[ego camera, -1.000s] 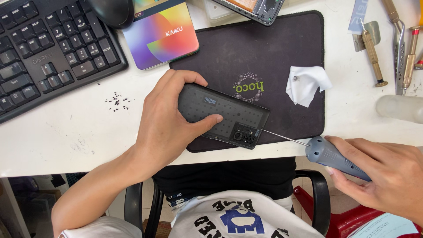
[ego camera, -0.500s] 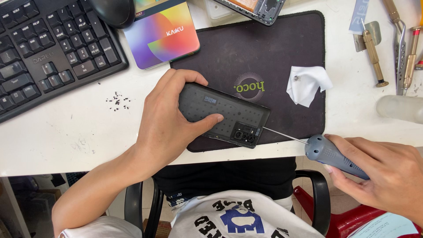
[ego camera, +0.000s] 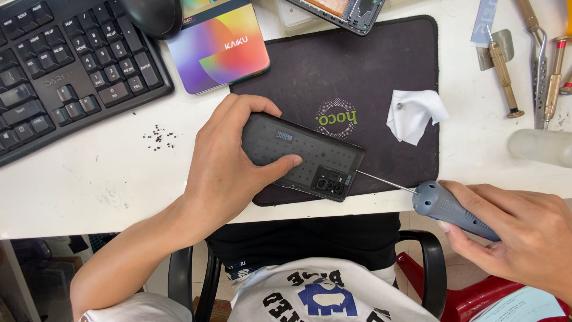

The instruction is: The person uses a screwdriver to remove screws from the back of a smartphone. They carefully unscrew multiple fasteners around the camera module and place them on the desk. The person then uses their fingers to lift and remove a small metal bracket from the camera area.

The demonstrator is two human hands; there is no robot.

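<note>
Nothing has shifted in the last second: the left hand (ego camera: 223,173) stays clamped on the dark phone (ego camera: 304,157) at the mat's (ego camera: 357,65) six o'clock edge, while the right hand's (ego camera: 524,232) closed grip keeps the grey screwdriver (ego camera: 447,209) tip at the phone's three o'clock end.

Dark phone (ego camera: 310,156) lying back-up on the black mat's near edge — camera cluster at right, thin grey-handled screwdriver (ego camera: 444,206) tip touching that corner.
</note>
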